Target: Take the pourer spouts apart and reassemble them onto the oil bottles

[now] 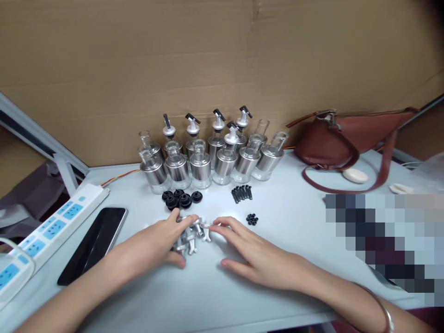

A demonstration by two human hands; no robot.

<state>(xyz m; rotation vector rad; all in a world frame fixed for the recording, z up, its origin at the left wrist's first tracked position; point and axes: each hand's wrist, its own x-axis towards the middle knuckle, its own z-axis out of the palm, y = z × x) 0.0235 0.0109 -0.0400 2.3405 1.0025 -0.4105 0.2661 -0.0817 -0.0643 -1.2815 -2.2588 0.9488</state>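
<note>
Silvery spout pieces [191, 246] lie in a small heap near the middle of the tabletop [194, 298], between the person's two hands. The left hand [157, 239] arches over the heap's left side, thumb and fingers spread wide; I can't tell whether it has hold of a piece, since the fingers cover part of the heap. The right hand [248, 252] is loosely half-open, thumb well apart from the fingers, its fingertips at the heap's right side, apparently touching a piece.

Toward the far edge, black stoppers [185, 200] sit just beyond the heap, with black levers [242, 193] in a row and a cluster of small black rings [252, 219] to their right. Glass bottles with metal bands [201, 170] stand in two rows along the far edge, five of them topped with spouts.

The surface is pale, smooth and grey. A white power strip [74, 224] runs along the left edge, with a black phone [93, 247] lying beside it. At the far right corner rests a brown bag [371, 132], a white oval object [355, 175] within its strap. Brown cardboard [208, 55] walls off the back, and a metal frame [41, 132] slants down at the left.
</note>
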